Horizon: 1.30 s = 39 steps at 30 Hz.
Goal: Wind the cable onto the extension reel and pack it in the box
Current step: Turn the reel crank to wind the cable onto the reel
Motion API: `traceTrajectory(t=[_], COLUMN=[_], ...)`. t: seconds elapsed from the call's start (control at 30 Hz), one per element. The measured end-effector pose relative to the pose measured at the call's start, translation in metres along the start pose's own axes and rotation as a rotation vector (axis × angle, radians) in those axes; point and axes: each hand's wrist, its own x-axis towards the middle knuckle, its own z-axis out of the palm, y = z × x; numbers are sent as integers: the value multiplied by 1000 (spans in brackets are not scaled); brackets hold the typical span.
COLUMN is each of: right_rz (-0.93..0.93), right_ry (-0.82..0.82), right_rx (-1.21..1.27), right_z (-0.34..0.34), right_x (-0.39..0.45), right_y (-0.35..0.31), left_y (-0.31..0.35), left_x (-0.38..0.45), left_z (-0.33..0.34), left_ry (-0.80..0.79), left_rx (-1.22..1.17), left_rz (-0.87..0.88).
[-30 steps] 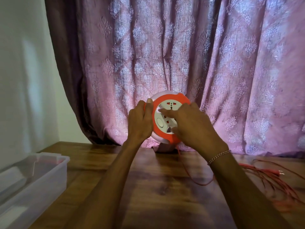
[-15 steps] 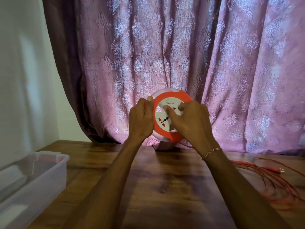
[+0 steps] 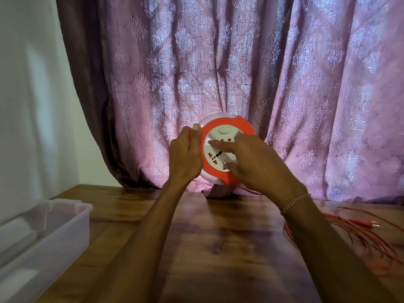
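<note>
A round orange-and-white extension reel (image 3: 226,133) is held upright above the far side of the wooden table (image 3: 218,248). My left hand (image 3: 185,154) grips its left rim, thumb along the edge. My right hand (image 3: 255,162) lies on the white socket face, its fingers stretched across the sockets and a fingertip in a recess near the lower rim. The red cable (image 3: 358,232) lies in loose loops on the table at the right, its plug (image 3: 367,224) pointing right. A strand runs from under the reel toward that pile.
A clear plastic box (image 3: 54,232) stands at the table's left edge, with something pale and something reddish inside. A purple patterned curtain (image 3: 240,84) hangs right behind the reel. A white wall (image 3: 28,106) is on the left.
The socket face has turned under my right hand; its round button went from the lower left to the top. My right fingers shifted across the face. My left hand kept its grip.
</note>
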Motion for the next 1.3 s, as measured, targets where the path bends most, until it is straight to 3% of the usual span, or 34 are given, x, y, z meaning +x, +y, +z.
traceTrajectory(t=[0.2,0.37,0.47,0.6,0.7,0.77,0.93,1.13,1.3], right_rz=[37,232,196,86,-40,-51,-33,142,196], right_ry=[278,463,412,386,94,-1,94,454,459], right_rx=[-32,186,210,66,67,0,-69,1,71], right_z=[11,17,10,-5,-7,-3,4,13,10], right_x=[-2,6,4,0,3,4,0,-2,2], right_y=[-1,2,1,6,9,10,3,2,6], left_y=[-1,-1,-1,0,3,6,10,13,12], left_x=[0,2,3,4,4,3,-1,-4,-2], left_z=[0,-1,-2,-5,-7,-7,-5,-2,-4], left_ry=[19,37,30,14,14,-1,-33,-26,-36], left_rx=[70,22,-6,-30,-48,-55,-47,-50,-71], left_rz=[66,48,31,-3,-9,-13,20,42,8])
